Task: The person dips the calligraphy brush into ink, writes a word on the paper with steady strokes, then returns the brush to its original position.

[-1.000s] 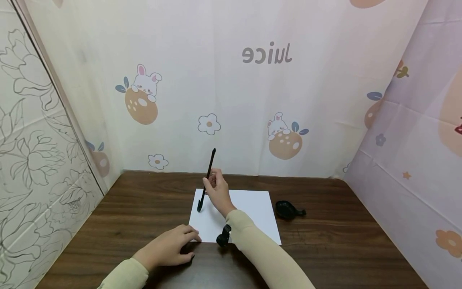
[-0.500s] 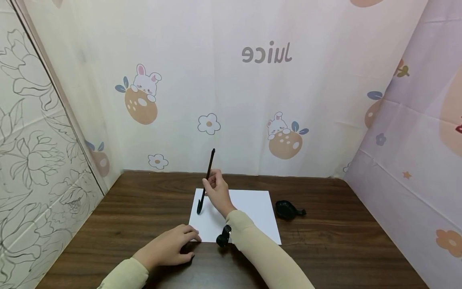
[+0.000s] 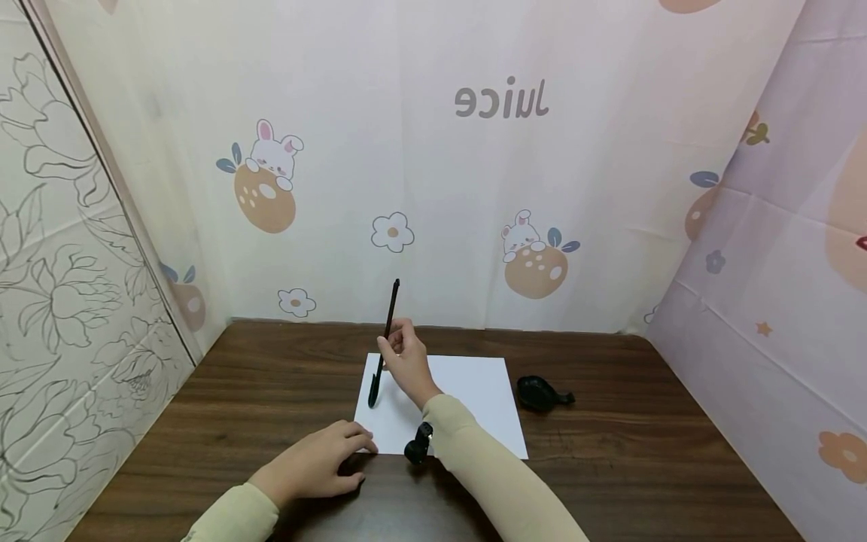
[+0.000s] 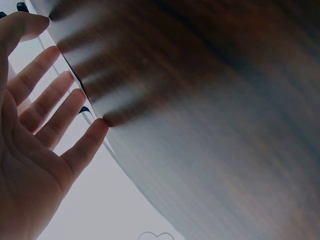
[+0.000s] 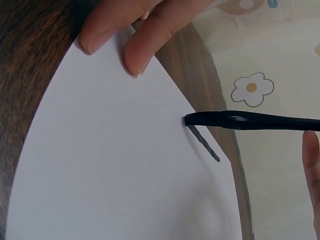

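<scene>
My right hand pinches a slim black ink brush over the left part of a sheet of white paper. The brush leans, its tip down on the sheet. In the right wrist view a short dark stroke runs from the tip toward the paper's edge, and one right-hand finger shows along the handle. My left hand lies relaxed at the paper's near left corner, fingertips on the sheet. Its spread fingers show from the palm side in the left wrist view.
A shiny black dish with a narrow neck stands right of the paper on the brown wooden table. A printed curtain hangs behind the table. A small black wrist camera hangs at the right cuff.
The brush tip has moved down the sheet, toward the person, and the dark stroke has grown longer. The right hand has shifted very slightly left; the left hand stays put.
</scene>
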### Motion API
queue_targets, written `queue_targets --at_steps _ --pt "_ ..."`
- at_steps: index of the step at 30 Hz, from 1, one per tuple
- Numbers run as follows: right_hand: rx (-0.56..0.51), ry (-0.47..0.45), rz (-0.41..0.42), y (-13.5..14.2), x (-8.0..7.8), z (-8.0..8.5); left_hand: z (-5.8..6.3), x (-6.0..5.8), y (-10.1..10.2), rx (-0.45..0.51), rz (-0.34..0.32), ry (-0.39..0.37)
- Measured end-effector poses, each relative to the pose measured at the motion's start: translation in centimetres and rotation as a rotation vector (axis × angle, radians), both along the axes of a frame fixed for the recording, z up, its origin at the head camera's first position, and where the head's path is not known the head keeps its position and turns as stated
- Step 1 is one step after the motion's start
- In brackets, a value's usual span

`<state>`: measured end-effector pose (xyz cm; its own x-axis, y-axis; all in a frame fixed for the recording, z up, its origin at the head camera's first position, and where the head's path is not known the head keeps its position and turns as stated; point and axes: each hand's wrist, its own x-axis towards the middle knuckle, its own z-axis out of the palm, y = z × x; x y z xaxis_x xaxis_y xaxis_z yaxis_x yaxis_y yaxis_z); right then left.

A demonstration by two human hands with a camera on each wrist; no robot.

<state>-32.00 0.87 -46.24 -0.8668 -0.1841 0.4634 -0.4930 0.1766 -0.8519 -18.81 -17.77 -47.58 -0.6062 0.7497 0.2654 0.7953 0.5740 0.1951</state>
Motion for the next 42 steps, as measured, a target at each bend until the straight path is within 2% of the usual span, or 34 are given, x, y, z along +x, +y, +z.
queue_targets --at_steps 10,19,27,34,42 --pt "0.007 -0.003 0.015 -0.1 0.1 0.2 0.0 0.0 0.0 -0.004 0.006 -0.018" --pt "-0.004 0.024 -0.01 0.3 -0.2 0.8 -0.1 0.0 0.0 -0.003 0.013 -0.016" --pt "-0.007 0.042 -0.048 0.7 -0.5 1.2 -0.1 0.0 0.0 0.004 0.008 -0.005" --pt "0.029 0.099 -0.128 1.1 -0.7 1.2 0.1 0.0 0.2 -0.004 0.013 -0.022" --pt "-0.02 0.097 -0.148 1.2 -0.9 0.9 0.3 0.1 0.2 -0.011 0.027 -0.035"
